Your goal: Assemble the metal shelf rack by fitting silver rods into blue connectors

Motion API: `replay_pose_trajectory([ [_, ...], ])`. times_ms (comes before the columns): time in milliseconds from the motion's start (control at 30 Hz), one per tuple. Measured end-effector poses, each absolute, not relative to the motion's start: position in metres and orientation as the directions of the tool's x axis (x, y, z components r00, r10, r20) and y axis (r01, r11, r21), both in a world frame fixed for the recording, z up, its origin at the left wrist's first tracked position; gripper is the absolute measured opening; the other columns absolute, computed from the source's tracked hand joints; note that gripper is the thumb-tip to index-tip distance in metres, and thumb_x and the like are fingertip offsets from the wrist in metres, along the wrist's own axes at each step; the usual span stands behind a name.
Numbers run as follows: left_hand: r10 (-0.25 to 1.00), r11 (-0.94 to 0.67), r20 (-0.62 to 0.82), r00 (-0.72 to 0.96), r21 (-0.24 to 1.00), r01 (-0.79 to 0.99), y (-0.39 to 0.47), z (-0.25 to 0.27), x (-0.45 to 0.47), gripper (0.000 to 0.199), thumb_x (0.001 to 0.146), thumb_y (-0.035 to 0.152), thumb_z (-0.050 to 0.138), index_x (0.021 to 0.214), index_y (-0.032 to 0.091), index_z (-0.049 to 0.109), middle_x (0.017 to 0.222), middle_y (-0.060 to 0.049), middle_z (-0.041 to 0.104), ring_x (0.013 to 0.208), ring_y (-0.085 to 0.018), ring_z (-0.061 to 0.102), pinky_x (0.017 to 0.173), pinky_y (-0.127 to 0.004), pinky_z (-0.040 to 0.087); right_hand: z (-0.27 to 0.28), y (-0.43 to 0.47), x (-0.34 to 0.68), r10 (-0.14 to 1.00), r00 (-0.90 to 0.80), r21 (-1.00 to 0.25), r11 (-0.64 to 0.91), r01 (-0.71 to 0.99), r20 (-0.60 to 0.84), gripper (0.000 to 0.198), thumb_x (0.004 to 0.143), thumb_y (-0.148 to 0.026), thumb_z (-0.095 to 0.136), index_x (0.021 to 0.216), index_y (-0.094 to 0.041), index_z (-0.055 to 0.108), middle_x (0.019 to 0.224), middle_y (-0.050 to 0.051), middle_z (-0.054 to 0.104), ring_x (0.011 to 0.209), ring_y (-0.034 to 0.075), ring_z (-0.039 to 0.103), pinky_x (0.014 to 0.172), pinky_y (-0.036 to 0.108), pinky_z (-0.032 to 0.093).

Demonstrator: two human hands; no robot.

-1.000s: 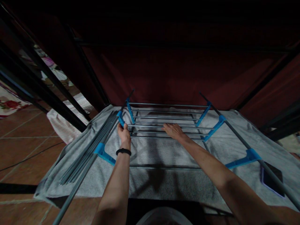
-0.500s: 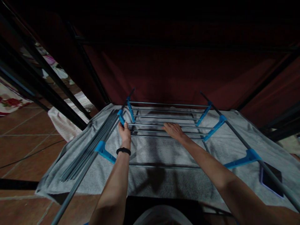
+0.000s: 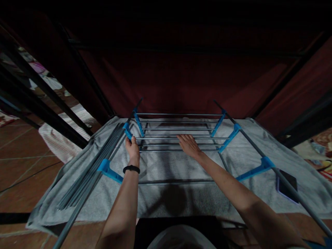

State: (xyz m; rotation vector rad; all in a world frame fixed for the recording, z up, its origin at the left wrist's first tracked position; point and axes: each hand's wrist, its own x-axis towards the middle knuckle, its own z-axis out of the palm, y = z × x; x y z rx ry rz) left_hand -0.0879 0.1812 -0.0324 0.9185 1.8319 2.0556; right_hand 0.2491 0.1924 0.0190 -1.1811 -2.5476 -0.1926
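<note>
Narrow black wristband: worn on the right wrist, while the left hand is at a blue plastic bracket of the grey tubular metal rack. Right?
Wrong wrist. The head view shows the narrow black wristband on the left wrist. The left hand is indeed at a blue plastic bracket of the grey tubular metal rack.

One camera sits on the person's head. It looks forward and down, over both arms (image 3: 123,207), at the hands (image 3: 189,145) in the middle. They and the gray cloth (image 3: 160,166) are near. The view is wide: a dark red panel (image 3: 168,83) sits up top, tiled floor (image 3: 27,147) at the left.
</note>
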Motion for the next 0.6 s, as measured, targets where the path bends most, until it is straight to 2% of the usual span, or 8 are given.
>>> replay_pose_trajectory([
  [200,0.556,-0.177,0.276,-0.784,0.961,0.213,0.181,-0.033,-0.088,0.027,0.090,0.040,0.058,0.104,0.018,0.061,0.097,-0.005,0.064,0.097,-0.021,0.062,0.099,-0.037,0.049,0.009,0.183,0.270,0.754,-0.534,-0.048,0.593,0.803,0.381,0.052,0.103,-0.019,0.036,0.155,-0.020,0.044,0.153,0.011,0.051,0.142,0.024,0.040,0.121,0.043,0.025],
  [367,0.552,-0.154,0.278,-0.786,0.960,0.232,0.183,-0.028,-0.086,0.026,0.088,0.039,0.058,0.102,0.018,0.060,0.097,-0.006,0.065,0.096,-0.022,0.062,0.097,-0.036,0.050,0.001,0.174,0.293,0.816,-0.408,-0.095,0.483,0.871,0.409,0.057,0.097,-0.015,0.038,0.154,-0.021,0.045,0.160,0.011,0.041,0.148,0.028,0.031,0.121,0.051,0.024],
  [467,0.553,-0.126,0.276,-0.786,0.960,0.248,0.183,-0.025,-0.089,0.025,0.086,0.038,0.058,0.100,0.018,0.059,0.097,-0.007,0.065,0.095,-0.023,0.062,0.097,-0.037,0.050,-0.012,0.161,0.310,0.829,-0.229,-0.215,0.381,0.899,0.511,0.057,0.094,-0.016,0.040,0.151,-0.021,0.047,0.158,0.014,0.040,0.148,0.030,0.030,0.118,0.054,0.028],
  [600,0.571,-0.091,0.263,-0.777,0.962,0.258,0.184,-0.024,-0.093,0.020,0.085,0.038,0.058,0.093,0.020,0.056,0.090,-0.005,0.062,0.088,-0.023,0.060,0.094,-0.039,0.051,-0.038,0.143,0.343,0.810,0.093,-0.471,0.239,0.849,0.578,0.053,0.089,-0.020,0.041,0.140,-0.017,0.050,0.145,0.018,0.048,0.140,0.030,0.039,0.114,0.052,0.035],
])
